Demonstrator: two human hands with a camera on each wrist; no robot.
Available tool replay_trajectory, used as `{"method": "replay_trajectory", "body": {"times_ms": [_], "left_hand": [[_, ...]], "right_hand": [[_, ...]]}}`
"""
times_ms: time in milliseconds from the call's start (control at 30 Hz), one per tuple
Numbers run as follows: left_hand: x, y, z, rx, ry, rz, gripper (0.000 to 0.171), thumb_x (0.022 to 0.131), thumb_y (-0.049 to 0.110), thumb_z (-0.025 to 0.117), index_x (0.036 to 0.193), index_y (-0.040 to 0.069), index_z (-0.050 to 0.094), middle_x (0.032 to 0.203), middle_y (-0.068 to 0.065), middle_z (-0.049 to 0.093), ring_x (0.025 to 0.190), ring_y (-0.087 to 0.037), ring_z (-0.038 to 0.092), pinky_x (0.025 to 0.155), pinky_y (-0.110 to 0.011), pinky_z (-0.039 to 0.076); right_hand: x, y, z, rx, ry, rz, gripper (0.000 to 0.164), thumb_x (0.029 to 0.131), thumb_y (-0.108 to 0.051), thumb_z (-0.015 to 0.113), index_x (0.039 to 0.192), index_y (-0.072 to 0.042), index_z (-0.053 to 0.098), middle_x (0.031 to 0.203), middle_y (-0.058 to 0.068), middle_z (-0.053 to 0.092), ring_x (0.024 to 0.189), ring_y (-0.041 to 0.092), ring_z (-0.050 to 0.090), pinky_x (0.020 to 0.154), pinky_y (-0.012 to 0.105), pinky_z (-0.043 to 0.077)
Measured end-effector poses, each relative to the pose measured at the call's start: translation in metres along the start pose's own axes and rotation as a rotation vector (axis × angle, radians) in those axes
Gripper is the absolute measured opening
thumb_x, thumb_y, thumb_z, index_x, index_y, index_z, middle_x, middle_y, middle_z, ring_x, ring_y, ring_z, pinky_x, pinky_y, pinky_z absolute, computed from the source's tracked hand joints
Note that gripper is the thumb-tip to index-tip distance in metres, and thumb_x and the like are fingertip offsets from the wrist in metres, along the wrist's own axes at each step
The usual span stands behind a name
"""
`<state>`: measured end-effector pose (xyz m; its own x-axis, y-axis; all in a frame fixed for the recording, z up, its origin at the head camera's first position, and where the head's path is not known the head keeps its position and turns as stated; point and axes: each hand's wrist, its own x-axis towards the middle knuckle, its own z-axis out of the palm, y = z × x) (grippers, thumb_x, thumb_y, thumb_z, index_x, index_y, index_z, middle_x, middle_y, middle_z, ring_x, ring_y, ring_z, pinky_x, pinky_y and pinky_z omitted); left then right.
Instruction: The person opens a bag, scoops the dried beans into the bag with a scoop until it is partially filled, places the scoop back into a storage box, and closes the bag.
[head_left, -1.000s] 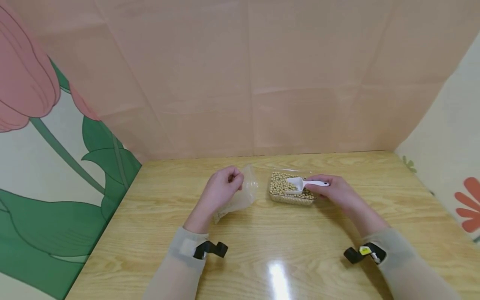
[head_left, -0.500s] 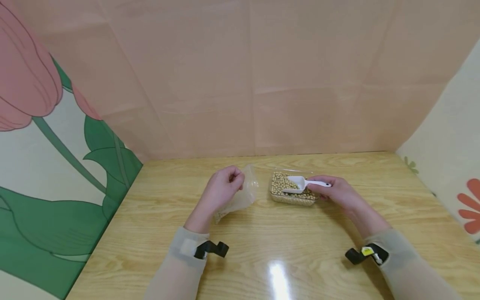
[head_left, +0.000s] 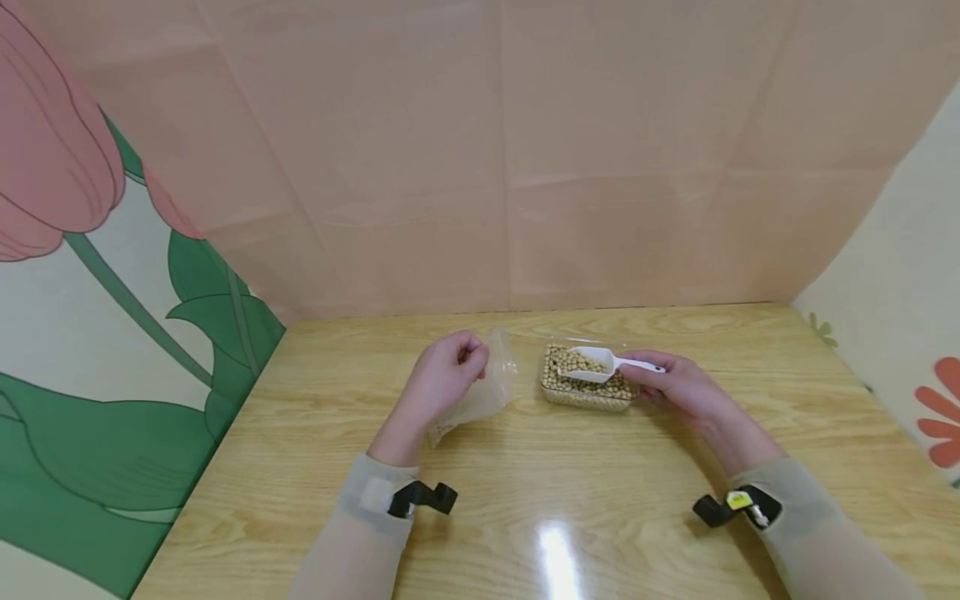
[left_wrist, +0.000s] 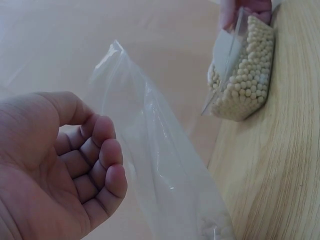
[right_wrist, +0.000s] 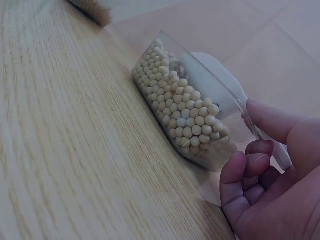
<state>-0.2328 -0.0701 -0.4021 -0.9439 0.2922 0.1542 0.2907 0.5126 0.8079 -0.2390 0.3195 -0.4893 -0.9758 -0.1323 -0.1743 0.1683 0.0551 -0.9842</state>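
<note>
My left hand [head_left: 448,377] pinches the upper edge of a clear plastic bag [head_left: 489,392] between thumb and index finger. Some pale beans [left_wrist: 216,228] lie at the bottom of the bag in the left wrist view. To the right of it stands a clear rectangular container [head_left: 588,402], well filled with pale round beans [right_wrist: 185,107]. My right hand [head_left: 678,385] grips the handle of a white scoop [head_left: 609,363] at the container's right end. The scoop lies level over the beans, its bowl loaded with them. In the right wrist view, the container's wall partly covers the scoop.
Both hands work above a wood-grain table [head_left: 510,492]. A pinkish-beige sheet [head_left: 495,167] hangs behind it, and a wall with painted flowers [head_left: 112,333] rises at the left. Each wrist wears a black camera mount [head_left: 423,497].
The scoop has tipped from dug into the beans to level, and beans now fill its bowl. My right hand has shifted slightly to the right; the left hand and bag stay put.
</note>
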Motion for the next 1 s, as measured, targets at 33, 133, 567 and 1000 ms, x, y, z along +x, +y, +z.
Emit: {"method": "replay_trajectory", "body": {"times_ms": [33, 133, 567, 1000], "left_hand": [[0.000, 0.000, 0.000, 0.000, -0.001, 0.001, 0.026, 0.113, 0.025, 0.056, 0.093, 0.016, 0.068, 0.082, -0.001, 0.066, 0.058, -0.017, 0.041, 0.056, -0.034, 0.038], [0.000, 0.001, 0.000, 0.000, -0.002, 0.000, 0.026, 0.114, 0.026, 0.056, 0.093, 0.015, 0.069, 0.082, -0.001, 0.066, 0.058, -0.017, 0.040, 0.056, -0.034, 0.037], [0.001, 0.002, -0.001, 0.004, -0.007, 0.010, 0.027, 0.114, 0.026, 0.056, 0.093, 0.014, 0.069, 0.082, -0.001, 0.067, 0.058, -0.017, 0.042, 0.057, -0.035, 0.038], [0.000, 0.001, 0.000, 0.010, -0.007, 0.008, 0.026, 0.113, 0.024, 0.056, 0.092, 0.015, 0.068, 0.082, -0.001, 0.067, 0.059, -0.017, 0.042, 0.057, -0.034, 0.039]], "right_hand": [[0.000, 0.000, 0.000, 0.014, -0.002, -0.001, 0.016, 0.107, -0.017, 0.076, 0.117, -0.027, 0.084, 0.095, -0.011, 0.073, 0.076, 0.003, 0.058, 0.069, 0.021, 0.052], [0.000, -0.001, 0.000, 0.055, -0.015, -0.008, 0.019, 0.108, -0.015, 0.074, 0.112, -0.030, 0.085, 0.091, -0.011, 0.071, 0.071, 0.004, 0.056, 0.067, 0.021, 0.050], [-0.005, -0.007, -0.008, 0.212, -0.053, -0.014, 0.024, 0.110, -0.007, 0.069, 0.112, -0.025, 0.085, 0.094, -0.007, 0.072, 0.072, 0.008, 0.060, 0.066, 0.021, 0.052], [-0.015, -0.024, -0.007, 0.300, -0.081, -0.048, 0.022, 0.112, -0.008, 0.065, 0.114, -0.019, 0.083, 0.094, -0.007, 0.067, 0.075, 0.010, 0.061, 0.071, 0.023, 0.055]]}}
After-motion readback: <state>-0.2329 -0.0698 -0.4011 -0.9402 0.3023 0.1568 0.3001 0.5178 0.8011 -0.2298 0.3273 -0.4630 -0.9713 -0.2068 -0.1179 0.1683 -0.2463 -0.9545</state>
